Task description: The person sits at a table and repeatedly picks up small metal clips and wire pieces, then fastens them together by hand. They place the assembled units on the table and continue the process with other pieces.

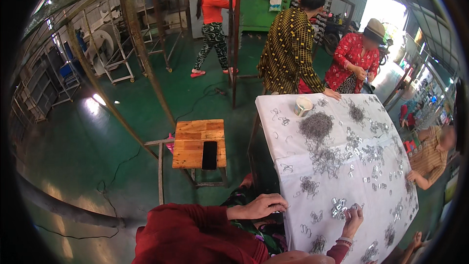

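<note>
My left hand [264, 206] is at the near left edge of the white-covered table [298, 166], fingers curled together. Whatever it pinches is too small to make out. To its right, my right hand [352, 222] reaches over the table, fingertips pinched on a small shiny metal piece beside a little heap of shiny metal pieces [338, 208]. Thin bent wire hooks [316, 216] lie in a small group between my hands. Another clump of wire hooks [309, 186] sits farther up, and one more [318, 243] is near the table's front.
A large pile of wire hooks [316, 126] and a white tub [303, 106] occupy the far end. Co-workers stand or sit around the table, one resting a hand [332, 94] on it. Left of it stands a wooden stool [195, 134] bearing a black phone [209, 155]. Metal frames [141, 44] rise beyond.
</note>
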Action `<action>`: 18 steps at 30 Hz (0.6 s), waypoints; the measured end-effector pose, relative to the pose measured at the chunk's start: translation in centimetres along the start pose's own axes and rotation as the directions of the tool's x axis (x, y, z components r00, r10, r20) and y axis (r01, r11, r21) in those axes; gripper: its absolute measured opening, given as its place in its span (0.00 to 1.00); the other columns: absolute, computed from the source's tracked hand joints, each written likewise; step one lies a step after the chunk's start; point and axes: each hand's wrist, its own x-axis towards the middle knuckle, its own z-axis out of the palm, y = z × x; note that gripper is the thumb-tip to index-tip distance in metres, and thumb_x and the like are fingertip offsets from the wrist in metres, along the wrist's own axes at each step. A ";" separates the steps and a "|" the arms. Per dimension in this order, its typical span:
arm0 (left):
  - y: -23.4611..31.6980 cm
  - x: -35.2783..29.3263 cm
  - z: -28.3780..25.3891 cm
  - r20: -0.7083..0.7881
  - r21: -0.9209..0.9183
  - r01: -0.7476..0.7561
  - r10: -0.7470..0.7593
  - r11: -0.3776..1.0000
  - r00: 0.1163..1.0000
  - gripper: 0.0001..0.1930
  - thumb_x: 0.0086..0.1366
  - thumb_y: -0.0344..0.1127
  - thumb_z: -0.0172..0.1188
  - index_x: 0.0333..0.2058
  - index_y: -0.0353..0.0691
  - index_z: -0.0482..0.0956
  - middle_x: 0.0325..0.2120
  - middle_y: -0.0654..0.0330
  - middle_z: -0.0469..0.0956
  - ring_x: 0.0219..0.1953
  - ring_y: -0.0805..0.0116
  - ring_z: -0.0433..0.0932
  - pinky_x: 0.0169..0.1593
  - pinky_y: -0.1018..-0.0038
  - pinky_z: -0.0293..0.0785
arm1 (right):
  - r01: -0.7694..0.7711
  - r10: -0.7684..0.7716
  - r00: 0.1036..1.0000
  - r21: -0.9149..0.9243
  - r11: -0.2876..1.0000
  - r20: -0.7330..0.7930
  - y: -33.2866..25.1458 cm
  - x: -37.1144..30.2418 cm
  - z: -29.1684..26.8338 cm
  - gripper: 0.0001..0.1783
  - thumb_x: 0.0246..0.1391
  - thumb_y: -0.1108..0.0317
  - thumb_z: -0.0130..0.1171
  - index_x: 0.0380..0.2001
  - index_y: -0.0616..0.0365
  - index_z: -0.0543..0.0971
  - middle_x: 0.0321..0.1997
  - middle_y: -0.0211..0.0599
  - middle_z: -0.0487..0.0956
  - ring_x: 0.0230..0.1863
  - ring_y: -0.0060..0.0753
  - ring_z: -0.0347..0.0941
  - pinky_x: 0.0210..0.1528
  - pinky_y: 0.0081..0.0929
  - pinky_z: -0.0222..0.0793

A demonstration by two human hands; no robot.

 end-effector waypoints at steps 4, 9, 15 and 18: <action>-0.3 0.2 -0.2 -0.009 -0.018 0.024 -0.024 1.000 1.000 0.06 0.63 0.26 0.56 0.38 0.33 0.76 0.32 0.59 0.76 0.36 0.69 0.78 0.39 0.75 0.74 | 0.057 -0.047 0.985 -0.051 0.997 0.169 -1.3 -3.5 3.4 0.07 0.53 0.79 0.53 0.35 0.66 0.78 0.34 0.35 0.77 0.32 0.25 0.75 0.36 0.26 0.79; -1.0 0.8 -0.4 -0.054 -0.037 0.000 -0.002 0.999 0.999 0.06 0.63 0.27 0.56 0.38 0.32 0.76 0.31 0.58 0.76 0.35 0.70 0.77 0.39 0.76 0.73 | 0.080 -0.076 0.957 -0.003 0.997 0.282 -2.2 -8.1 8.9 0.06 0.54 0.78 0.55 0.36 0.65 0.78 0.32 0.39 0.79 0.30 0.28 0.77 0.30 0.24 0.76; -0.2 1.0 0.3 0.001 -0.080 0.044 -0.044 0.996 0.999 0.06 0.63 0.26 0.55 0.39 0.32 0.75 0.32 0.58 0.75 0.35 0.70 0.77 0.39 0.76 0.74 | 0.059 -0.007 0.944 -0.147 0.987 0.331 -3.4 -13.4 14.3 0.16 0.44 0.86 0.60 0.41 0.70 0.76 0.25 0.38 0.77 0.20 0.25 0.73 0.22 0.19 0.71; 0.5 1.2 1.1 0.042 -0.032 -0.026 0.027 0.999 0.999 0.07 0.62 0.25 0.57 0.39 0.32 0.76 0.32 0.57 0.75 0.35 0.68 0.77 0.39 0.75 0.73 | 0.102 0.022 0.933 -0.321 0.941 0.360 -3.9 -15.2 15.6 0.16 0.44 0.85 0.61 0.40 0.69 0.79 0.25 0.35 0.76 0.23 0.22 0.72 0.25 0.15 0.67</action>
